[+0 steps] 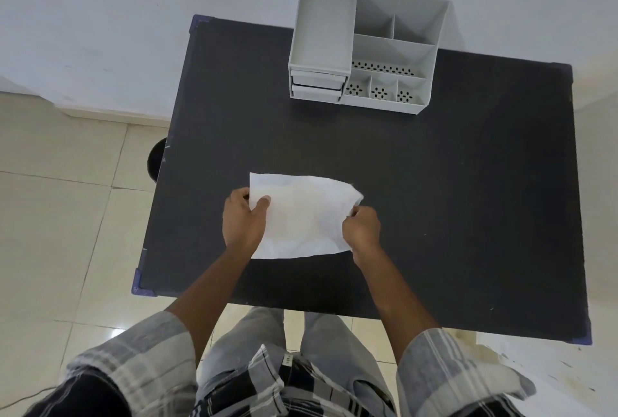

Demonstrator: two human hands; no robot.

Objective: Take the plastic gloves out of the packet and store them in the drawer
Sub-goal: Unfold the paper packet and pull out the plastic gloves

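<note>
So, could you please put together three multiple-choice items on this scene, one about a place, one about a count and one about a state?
1. Where does the grey organiser stand on the black table?
A. at the far edge
B. at the near edge
C. in the middle

2. How many small drawers show at the organiser's front left?
A. one
B. two
C. four

3. What state is the white packet in?
A. lying untouched
B. inside a drawer
C. held at both ends

Answers: 1 A, since it sits by the wall, beyond the packet. 2 B, since two drawer fronts are stacked there. 3 C, since the left hand pinches its left edge and the right hand has a grip on its right edge.
</note>
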